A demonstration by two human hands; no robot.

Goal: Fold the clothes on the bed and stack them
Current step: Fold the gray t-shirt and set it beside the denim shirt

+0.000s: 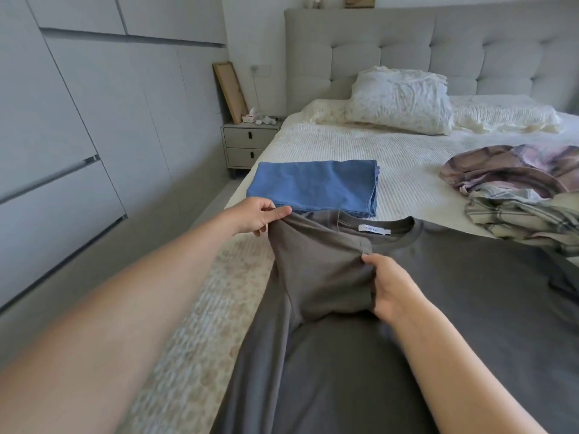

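Note:
A dark grey T-shirt point(454, 308) lies spread on the bed, neck label up, its left sleeve and side folded in over the body. My left hand point(255, 216) pinches the shirt's shoulder corner at the fold. My right hand point(393, 288) grips the edge of the folded-in sleeve just below the collar. A folded blue denim garment point(316, 186) rests on the bed just beyond the shirt. At the right lies an unfolded heap: a purple tie-dye piece point(507, 167) and a pale plaid garment point(520, 214).
The white quilted bedspread point(407, 158) stretches to a pillow point(401, 100) and a tufted grey headboard point(438, 48). A nightstand point(249, 144) stands left of the bed, with grey wardrobe doors point(78, 136) along the left wall.

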